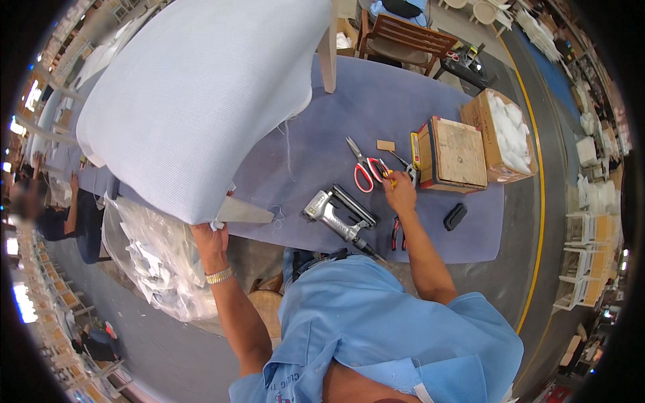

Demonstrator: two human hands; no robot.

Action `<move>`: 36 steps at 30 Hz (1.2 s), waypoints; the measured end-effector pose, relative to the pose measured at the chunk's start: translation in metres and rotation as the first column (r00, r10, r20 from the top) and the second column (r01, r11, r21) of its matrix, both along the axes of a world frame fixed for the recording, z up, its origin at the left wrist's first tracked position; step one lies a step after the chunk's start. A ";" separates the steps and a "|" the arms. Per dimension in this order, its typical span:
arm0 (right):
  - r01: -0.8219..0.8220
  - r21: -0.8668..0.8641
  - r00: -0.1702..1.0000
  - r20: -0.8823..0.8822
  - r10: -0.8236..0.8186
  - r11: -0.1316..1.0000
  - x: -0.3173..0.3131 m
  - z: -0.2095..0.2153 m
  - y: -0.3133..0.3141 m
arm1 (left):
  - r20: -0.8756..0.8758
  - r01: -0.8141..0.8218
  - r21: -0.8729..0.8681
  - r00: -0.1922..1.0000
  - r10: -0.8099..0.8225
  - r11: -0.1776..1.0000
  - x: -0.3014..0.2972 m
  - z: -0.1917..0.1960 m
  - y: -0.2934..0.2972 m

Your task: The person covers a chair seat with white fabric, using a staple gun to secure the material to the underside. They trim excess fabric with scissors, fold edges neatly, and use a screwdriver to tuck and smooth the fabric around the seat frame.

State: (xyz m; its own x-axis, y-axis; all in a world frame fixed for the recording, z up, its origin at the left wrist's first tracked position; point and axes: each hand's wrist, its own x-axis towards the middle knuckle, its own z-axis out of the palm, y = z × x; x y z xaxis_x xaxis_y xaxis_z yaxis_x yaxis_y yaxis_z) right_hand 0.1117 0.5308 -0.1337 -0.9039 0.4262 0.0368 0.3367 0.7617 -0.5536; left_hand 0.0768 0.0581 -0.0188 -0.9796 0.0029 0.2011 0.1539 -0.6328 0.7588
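Note:
A chair covered in pale blue fabric [181,87] lies tipped on the table at the left, its wooden legs sticking out. At its lower corner my left hand [211,242] is closed on the fabric edge. My right hand [402,193] is closed over a small yellow-handled tool [392,181], mostly hidden by the fingers. Red-handled scissors [363,176] lie open just left of that hand. A grey staple gun [339,218] with its air hose lies between my hands. Red-handled pliers [399,234] lie below my right hand.
A blue-grey padded table [322,121] bears a wooden box [460,154], a black case [455,216] and a small tan block [385,145]. A carton of white stuffing [510,134] stands at right. A clear plastic bag of scraps [158,258] sits at left; another person [67,208] is beyond.

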 end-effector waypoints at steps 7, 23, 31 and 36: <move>-0.116 0.176 0.942 0.331 0.053 0.978 0.042 -0.002 0.014 | -0.027 -0.198 -0.599 0.973 0.228 0.776 -0.005 -0.021 0.012; -0.946 0.325 -0.094 -0.267 0.959 -0.002 0.042 0.296 -0.265 | 0.215 -0.099 0.028 0.972 0.091 0.995 0.010 0.044 0.048; -0.799 0.600 -0.105 -0.063 0.992 -0.047 0.007 0.299 -0.296 | 0.160 -0.288 -0.418 0.910 0.382 0.862 0.020 0.048 0.036; -0.964 0.242 0.046 -0.252 0.967 0.109 0.066 0.252 -0.229 | -0.007 -0.130 -0.381 0.990 0.138 0.915 0.006 0.014 0.032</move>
State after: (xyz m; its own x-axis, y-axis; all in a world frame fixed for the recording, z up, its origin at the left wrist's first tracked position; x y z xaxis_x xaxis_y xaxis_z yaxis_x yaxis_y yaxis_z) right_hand 0.1774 0.3017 0.1180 -0.4428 -0.8188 0.3655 -0.8637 0.2801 -0.4189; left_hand 0.0824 0.0904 -0.0047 -0.9799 -0.0559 0.1912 0.1992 -0.2707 0.9418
